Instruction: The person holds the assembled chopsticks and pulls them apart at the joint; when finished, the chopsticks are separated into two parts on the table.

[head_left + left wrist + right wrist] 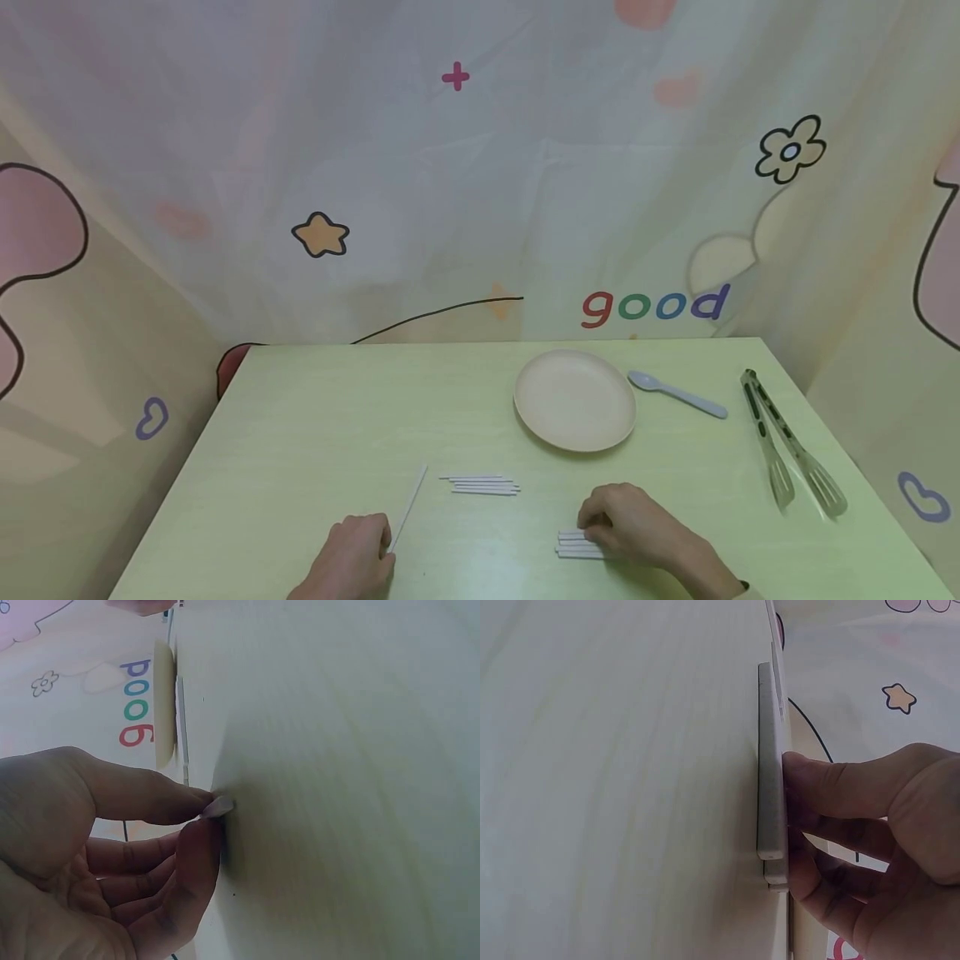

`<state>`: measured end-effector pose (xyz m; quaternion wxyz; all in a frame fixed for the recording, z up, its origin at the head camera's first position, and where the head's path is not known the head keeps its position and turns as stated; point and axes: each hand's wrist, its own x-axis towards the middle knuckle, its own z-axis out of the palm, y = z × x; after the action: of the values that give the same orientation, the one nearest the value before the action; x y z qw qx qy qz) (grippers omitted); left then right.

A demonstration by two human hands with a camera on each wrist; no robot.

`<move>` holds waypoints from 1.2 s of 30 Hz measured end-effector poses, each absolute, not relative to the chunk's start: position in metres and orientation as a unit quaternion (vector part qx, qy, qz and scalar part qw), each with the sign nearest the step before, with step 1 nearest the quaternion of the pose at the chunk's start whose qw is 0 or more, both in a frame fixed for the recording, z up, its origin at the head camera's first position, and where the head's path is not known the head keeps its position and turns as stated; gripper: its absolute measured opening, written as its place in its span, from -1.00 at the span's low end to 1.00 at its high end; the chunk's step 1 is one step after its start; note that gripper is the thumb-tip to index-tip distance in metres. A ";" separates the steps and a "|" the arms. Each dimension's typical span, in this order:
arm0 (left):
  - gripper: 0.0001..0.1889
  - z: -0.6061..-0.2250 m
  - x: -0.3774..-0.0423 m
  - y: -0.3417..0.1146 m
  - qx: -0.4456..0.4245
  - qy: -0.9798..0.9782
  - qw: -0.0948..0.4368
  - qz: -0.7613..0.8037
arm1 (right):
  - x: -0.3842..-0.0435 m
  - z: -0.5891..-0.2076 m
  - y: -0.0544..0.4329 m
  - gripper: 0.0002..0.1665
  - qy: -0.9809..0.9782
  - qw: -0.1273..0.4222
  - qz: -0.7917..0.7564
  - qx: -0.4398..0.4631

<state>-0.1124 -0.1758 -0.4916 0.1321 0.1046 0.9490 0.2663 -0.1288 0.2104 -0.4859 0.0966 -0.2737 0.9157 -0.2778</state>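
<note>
Between thumb and index finger, my left hand (350,557) pinches the near end of a thin white stick (409,507), which slants up and away over the table. The left wrist view shows the stick's pale tip (220,806) poking out of the pinch. My right hand (637,527) is bent over a row of white sticks (576,552) lying side by side. Its thumb and fingers (810,776) touch the top of these sticks (771,765) in the right wrist view; whether they grip one I cannot tell. Another small group of white sticks (483,486) lies between the hands.
Behind the sticks stands a round beige plate (574,402), with a light blue-grey spoon (678,395) to its right. Metal tongs (791,450) lie spread near the right edge of the pale table (337,417). A printed curtain (420,183) hangs behind and along the sides.
</note>
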 end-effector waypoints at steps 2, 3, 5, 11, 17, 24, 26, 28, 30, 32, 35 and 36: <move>-0.93 -0.492 -0.113 -0.175 0.103 0.951 0.131 0.262 | -0.129 -0.486 0.211 -0.86 0.916 0.094 -0.278 -0.274; -0.93 -0.492 -0.113 -0.174 0.101 0.951 0.131 0.260 | -0.129 -0.486 0.211 -0.86 0.916 0.094 -0.279 -0.274; -0.93 -0.492 -0.113 -0.174 0.093 0.952 0.137 0.258 | -0.129 -0.487 0.211 -0.85 0.915 0.092 -0.280 -0.274; -0.92 -0.490 -0.113 -0.176 0.071 0.952 0.135 0.266 | -0.128 -0.486 0.211 -0.89 0.915 0.095 -0.283 -0.273; -0.88 -0.490 -0.113 -0.182 0.078 0.955 0.100 0.269 | -0.128 -0.486 0.210 -0.85 0.915 0.099 -0.281 -0.271; -0.87 -0.489 -0.114 -0.187 0.083 0.954 0.075 0.277 | -0.129 -0.485 0.210 -0.81 0.913 0.101 -0.287 -0.271; -0.87 -0.488 -0.114 -0.189 0.081 0.954 0.070 0.279 | -0.129 -0.485 0.210 -0.82 0.914 0.101 -0.286 -0.271; -0.87 -0.487 -0.114 -0.190 0.082 0.955 0.062 0.280 | -0.129 -0.486 0.210 -0.83 0.914 0.101 -0.285 -0.271; -0.86 -0.486 -0.114 -0.192 0.085 0.956 0.053 0.277 | -0.129 -0.486 0.210 -0.84 0.915 0.101 -0.283 -0.270; -0.86 -0.484 -0.114 -0.193 0.088 0.958 0.045 0.271 | -0.129 -0.486 0.210 -0.83 0.915 0.100 -0.281 -0.272; -0.86 -0.481 -0.115 -0.194 0.086 0.960 0.036 0.264 | -0.129 -0.486 0.210 -0.82 0.915 0.098 -0.279 -0.274; -0.86 -0.480 -0.116 -0.194 0.083 0.961 0.034 0.262 | -0.129 -0.486 0.210 -0.82 0.915 0.097 -0.278 -0.275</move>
<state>-0.1158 -0.1938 -0.4803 0.0343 0.0832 0.9609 0.2620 -0.1292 0.2101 -0.4864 0.0967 -0.2749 0.9153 -0.2779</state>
